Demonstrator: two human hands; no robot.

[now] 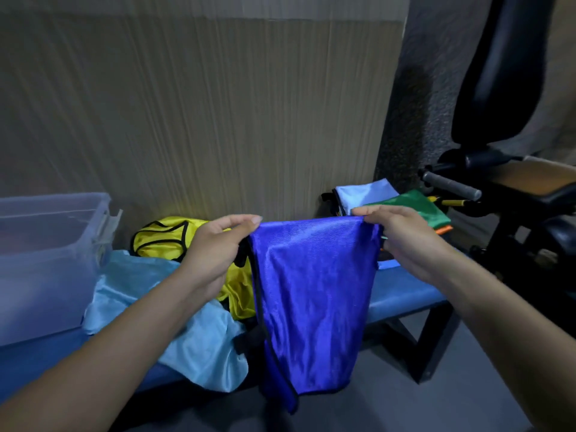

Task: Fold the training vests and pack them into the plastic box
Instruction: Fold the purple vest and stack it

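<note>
head view: your left grip (218, 247) and right grip (402, 241) each pinch a top corner of the dark blue vest (314, 294), which hangs in front of the counter (402, 294). the plastic box (46, 260) sits at the counter's left end; yellow vest (162, 238) and light blue vest (174, 313) lie beside it. folded vests (402, 204) sit at the right end.

- The plastic box (46, 260) stood on the bench (402, 294) at nine o'clock.
- Loose vests (187, 307) lay on the bench just right of the box.
- A held vest (314, 294) hung in front of the bench at centre.
- Folded vests (402, 204) sat at two o'clock, behind the right hand (402, 241).
- Gym equipment (498, 182) stood at three o'clock.
</note>
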